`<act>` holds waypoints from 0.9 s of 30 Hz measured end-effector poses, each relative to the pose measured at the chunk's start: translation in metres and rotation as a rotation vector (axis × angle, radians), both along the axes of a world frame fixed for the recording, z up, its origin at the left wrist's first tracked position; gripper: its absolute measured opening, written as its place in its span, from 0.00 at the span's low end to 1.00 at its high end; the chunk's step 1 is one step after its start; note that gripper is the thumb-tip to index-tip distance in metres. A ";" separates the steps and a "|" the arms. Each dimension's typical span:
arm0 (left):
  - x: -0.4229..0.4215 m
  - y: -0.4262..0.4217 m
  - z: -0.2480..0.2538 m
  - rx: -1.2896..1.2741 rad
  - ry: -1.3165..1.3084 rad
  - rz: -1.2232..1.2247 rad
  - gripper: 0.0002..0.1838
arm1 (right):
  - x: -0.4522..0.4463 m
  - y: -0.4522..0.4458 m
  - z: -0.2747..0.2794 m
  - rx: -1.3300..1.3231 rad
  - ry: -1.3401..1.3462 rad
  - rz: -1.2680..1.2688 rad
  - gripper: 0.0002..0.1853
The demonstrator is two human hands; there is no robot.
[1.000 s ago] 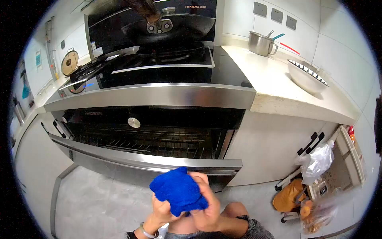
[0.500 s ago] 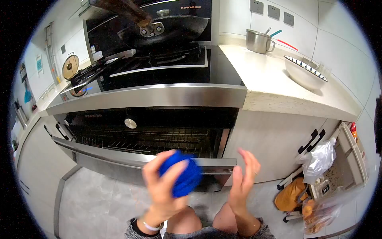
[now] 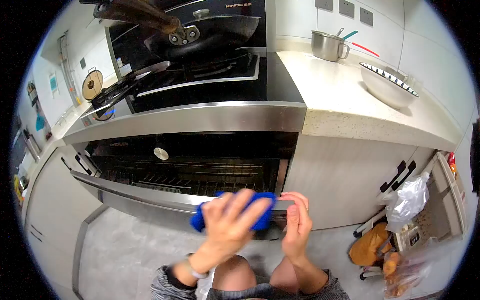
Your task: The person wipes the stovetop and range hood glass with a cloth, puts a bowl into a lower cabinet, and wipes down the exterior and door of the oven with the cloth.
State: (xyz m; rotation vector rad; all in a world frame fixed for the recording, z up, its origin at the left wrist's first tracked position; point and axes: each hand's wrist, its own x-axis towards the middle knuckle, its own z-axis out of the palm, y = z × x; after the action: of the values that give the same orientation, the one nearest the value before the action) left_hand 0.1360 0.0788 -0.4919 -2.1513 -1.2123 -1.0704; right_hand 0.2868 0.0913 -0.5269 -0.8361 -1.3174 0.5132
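The left hand (image 3: 227, 225) is palm down with its fingers spread. The right hand (image 3: 297, 227) points up, fingers bent.

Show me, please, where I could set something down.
The pale worktop is bare between the stove, steel pot and bowl. It is crowded under the wok, and at the oven door around the left hand, right hand and blue cloth.

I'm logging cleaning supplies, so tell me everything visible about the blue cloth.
The blue cloth is plain, deep blue and soft-looking, like fleecy towelling. It lies bunched against the oven door's steel top edge, under the left hand's spread fingers. The right hand is beside it; contact there is unclear. Its underside is hidden.
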 end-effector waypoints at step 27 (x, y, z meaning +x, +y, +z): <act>-0.183 -0.001 -0.021 0.262 -0.217 0.521 0.17 | 0.003 -0.006 -0.002 -0.010 -0.022 -0.006 0.19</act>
State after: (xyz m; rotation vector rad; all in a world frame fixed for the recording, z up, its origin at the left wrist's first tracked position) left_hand -0.0472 0.0781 -0.5130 -1.4370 -1.5208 -1.1608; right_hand 0.2894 0.0852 -0.5292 -0.8554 -1.3331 0.5077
